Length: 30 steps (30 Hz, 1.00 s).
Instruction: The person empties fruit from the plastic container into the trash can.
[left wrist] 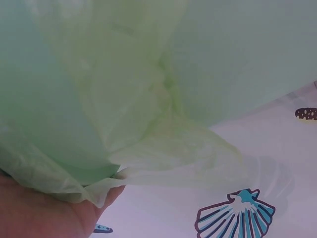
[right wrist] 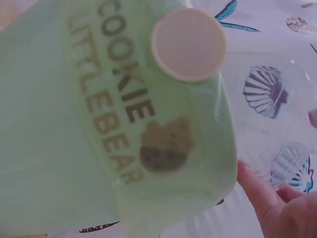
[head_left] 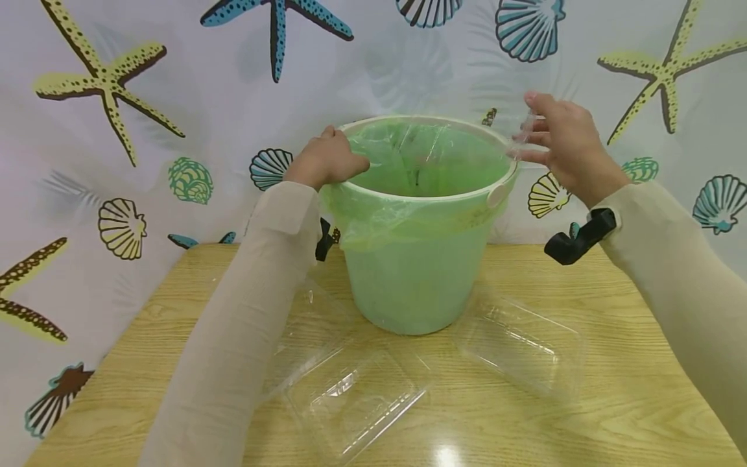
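Observation:
A pale green trash bin (head_left: 408,285) with a cream rim stands upright on the table. A thin, light green garbage bag (head_left: 397,220) lines it and folds down over the outside. At the left of the rim, my left hand (head_left: 329,159) grips the edge with the bag over it; the left wrist view shows the loose film (left wrist: 163,153) beside that hand. My right hand (head_left: 569,139) is just outside the right of the rim, holding a clear plastic container (right wrist: 270,124) between thumb and fingers. In the head view this container is barely visible.
Several clear plastic containers lie on the wooden table (head_left: 630,389): one front centre (head_left: 362,402), one to the right (head_left: 525,347), and one partly behind my left forearm. Behind the bin hangs a white cloth (head_left: 373,84) printed with shells and starfish.

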Available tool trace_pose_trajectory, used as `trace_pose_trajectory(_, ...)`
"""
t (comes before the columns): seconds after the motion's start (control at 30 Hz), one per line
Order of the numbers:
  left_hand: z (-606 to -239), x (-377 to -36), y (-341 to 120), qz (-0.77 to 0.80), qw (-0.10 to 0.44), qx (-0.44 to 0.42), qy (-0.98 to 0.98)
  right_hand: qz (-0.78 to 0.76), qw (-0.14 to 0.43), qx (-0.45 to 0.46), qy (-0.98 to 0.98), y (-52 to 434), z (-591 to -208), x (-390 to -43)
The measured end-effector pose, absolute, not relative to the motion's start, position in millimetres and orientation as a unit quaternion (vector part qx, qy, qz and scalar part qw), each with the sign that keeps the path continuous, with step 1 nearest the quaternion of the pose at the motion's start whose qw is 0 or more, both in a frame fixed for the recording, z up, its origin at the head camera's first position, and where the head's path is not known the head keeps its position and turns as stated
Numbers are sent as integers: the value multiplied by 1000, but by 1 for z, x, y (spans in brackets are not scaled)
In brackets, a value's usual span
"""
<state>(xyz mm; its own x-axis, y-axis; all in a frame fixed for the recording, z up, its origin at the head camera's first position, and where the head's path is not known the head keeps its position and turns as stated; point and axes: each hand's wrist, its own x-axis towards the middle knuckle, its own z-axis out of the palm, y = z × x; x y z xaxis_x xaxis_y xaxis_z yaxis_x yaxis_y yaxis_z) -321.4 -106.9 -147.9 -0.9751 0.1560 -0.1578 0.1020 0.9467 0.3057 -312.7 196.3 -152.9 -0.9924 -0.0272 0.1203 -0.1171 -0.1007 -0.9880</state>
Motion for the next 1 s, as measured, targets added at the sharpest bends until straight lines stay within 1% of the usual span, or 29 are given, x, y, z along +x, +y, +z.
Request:
trace_pose_trajectory(0.3,-148,-323,-105,137,94,68,984,810,-11,14,-586,233,-161,-314)
trace_pose_trajectory(0.63,-147,-321,-105,141,96,66,983,858,-13,-23,-512,271,-168,-319)
trace_pose_trajectory(0.87,-147,-320,-105,146,98,65,982,875,-6,-46,-482,298,-175,-314)
trace_pose_trajectory(1.0,-148,-321,-105,147,97,67,982,886,-14,-66,-459,313,-181,-310)
